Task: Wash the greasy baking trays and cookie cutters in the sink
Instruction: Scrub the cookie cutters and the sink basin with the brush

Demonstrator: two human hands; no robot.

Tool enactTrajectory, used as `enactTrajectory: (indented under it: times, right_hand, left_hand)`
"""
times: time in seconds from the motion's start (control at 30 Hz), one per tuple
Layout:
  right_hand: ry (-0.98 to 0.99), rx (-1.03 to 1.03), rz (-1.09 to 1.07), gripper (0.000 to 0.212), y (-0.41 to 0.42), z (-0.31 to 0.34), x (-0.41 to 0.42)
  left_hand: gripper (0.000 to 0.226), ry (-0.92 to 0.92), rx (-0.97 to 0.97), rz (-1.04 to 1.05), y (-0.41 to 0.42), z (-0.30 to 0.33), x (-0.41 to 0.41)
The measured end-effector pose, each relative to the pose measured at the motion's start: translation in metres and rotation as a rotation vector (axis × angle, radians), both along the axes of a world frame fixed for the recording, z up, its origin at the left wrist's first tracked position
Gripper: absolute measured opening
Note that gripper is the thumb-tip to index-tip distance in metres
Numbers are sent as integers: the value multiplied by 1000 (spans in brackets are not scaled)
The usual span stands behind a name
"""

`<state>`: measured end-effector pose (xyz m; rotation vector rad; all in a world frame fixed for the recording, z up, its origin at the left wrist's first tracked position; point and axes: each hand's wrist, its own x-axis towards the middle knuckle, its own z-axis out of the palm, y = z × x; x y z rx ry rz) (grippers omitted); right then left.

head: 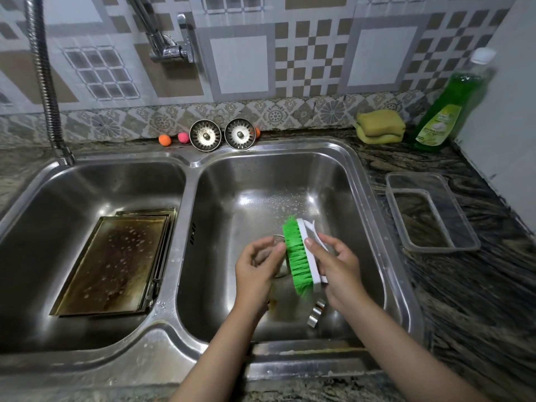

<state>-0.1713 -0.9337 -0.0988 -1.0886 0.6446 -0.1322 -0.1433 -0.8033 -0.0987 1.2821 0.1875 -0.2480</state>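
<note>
Two stacked greasy baking trays (116, 256), brown-stained and dotted with droplets, lie in the left basin (87, 184) of a steel double sink. Over the right basin (261, 184), my right hand (339, 265) grips a scrubbing brush (295, 256) with green bristles and a white back. My left hand (255, 265) is curled around a small metal cookie cutter (262, 255), mostly hidden by the fingers and held against the bristles. Two more metal cookie cutters (315, 313) rest on the basin floor just below the brush.
A flexible tap hose (43, 82) rises at the left, and a wall tap (171, 44) is behind. Two sink strainers (204, 134) lean on the back rim. On the right counter are yellow sponges (380, 126), a green dish-soap bottle (443, 111) and a clear plastic container (429, 213).
</note>
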Motion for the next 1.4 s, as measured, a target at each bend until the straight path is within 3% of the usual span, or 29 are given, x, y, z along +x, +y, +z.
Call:
enactTrajectory:
  times: [0.07,0.23,0.43,0.57,0.9,1.0,1.1,1.23,1.4]
  right_hand:
    - [8,102,-71,35,7,-1,-2]
    - [26,119,-111,44,11,-4,-5]
    - [-64,48,-63,42,8,16,-5]
    - [-163,-111,103,42,14,22,-3]
    - [7,-592,187,49,-15,-9,18]
    - [-51,-454,109,45,-15,5,17]
    - [-175,-295,224,41,-1,15,11]
    - [-161,-398,248,51,9,0,13]
    - [-88,-694,259,53,9,-9,27]
  left_hand:
    - [16,28,-20,17,-4,-6,-9]
    - [40,34,-64,-103,-1,-7,-15]
    - [23,162,-172,-58,3,2,-2]
    - [34,284,-310,-52,5,4,3]
    - [33,354,-265,-96,20,-4,-3]
    - [26,367,-266,-70,17,-3,2]
    - [33,370,-313,-90,13,0,7]
    - [32,363,-350,-131,16,1,8]
    - [34,359,-442,-98,36,0,6]
